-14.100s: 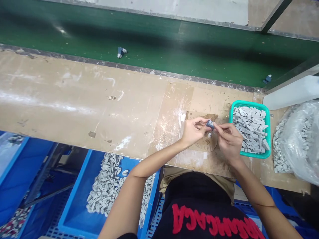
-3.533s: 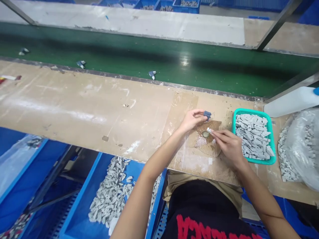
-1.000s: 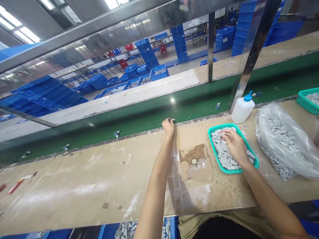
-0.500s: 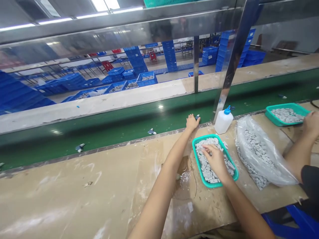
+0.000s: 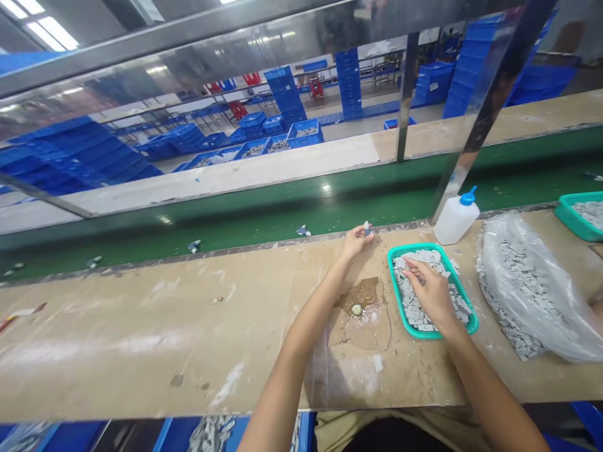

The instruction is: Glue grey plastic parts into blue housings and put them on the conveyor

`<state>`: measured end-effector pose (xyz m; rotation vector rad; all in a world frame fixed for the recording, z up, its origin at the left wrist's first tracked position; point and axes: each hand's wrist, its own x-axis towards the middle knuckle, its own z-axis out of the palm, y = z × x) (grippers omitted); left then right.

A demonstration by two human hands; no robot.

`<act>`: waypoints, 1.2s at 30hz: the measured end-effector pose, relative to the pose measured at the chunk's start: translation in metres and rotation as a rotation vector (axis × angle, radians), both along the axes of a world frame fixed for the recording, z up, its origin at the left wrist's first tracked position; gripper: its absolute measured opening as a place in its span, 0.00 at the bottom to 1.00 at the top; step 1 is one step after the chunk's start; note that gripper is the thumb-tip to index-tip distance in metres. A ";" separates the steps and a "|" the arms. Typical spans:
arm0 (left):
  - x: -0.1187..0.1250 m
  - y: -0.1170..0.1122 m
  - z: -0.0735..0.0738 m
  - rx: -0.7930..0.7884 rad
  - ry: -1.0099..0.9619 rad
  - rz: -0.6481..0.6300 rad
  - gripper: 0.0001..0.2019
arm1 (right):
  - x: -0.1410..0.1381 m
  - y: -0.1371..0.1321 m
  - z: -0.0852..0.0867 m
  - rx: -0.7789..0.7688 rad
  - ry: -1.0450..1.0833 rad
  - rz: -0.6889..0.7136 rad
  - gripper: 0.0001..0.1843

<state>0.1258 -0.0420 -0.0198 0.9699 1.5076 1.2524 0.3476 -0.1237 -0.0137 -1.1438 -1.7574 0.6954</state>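
My left hand (image 5: 357, 243) is closed on a small blue-and-white part (image 5: 367, 230), held up at the near edge of the green conveyor belt. My right hand (image 5: 431, 294) hovers over a green basket (image 5: 426, 335), its thumb and fingertips drawn together. Whatever those fingertips hold is too small to make out against the pale pieces. Small flat grey-white pieces (image 5: 417, 312) fill the basket. Left of it, a wet scrap of cardboard (image 5: 372, 336) lies on the table, with a small round pale object (image 5: 357, 310) on top.
More blue-and-white parts (image 5: 304, 231) lie along the green belt (image 5: 264, 216). A white squeeze bottle (image 5: 456, 220) stands behind the basket. To the right are a clear bag of pieces (image 5: 527, 282) and another green basket (image 5: 577, 220). A metal post (image 5: 485, 119) rises behind the bottle.
My left hand has lifted the blue-and-white part off the belt and drawn it back towards me. My right hand stays over the basket. The view has swung, shifting the table scene rightward.
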 end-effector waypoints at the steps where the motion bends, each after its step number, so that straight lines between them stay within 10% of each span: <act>1: -0.009 -0.021 0.000 -0.015 -0.086 0.004 0.15 | -0.002 -0.004 0.002 0.026 -0.021 0.029 0.14; 9: -0.051 -0.138 -0.012 -0.023 -0.517 0.168 0.19 | -0.048 -0.048 -0.002 0.043 -0.209 0.449 0.16; 25: -0.065 -0.148 0.005 0.125 -0.884 0.142 0.08 | -0.053 -0.050 -0.023 0.238 -0.497 0.620 0.17; 36: -0.068 -0.147 -0.001 0.199 -0.785 0.071 0.09 | -0.054 -0.051 -0.019 0.250 -0.562 0.644 0.17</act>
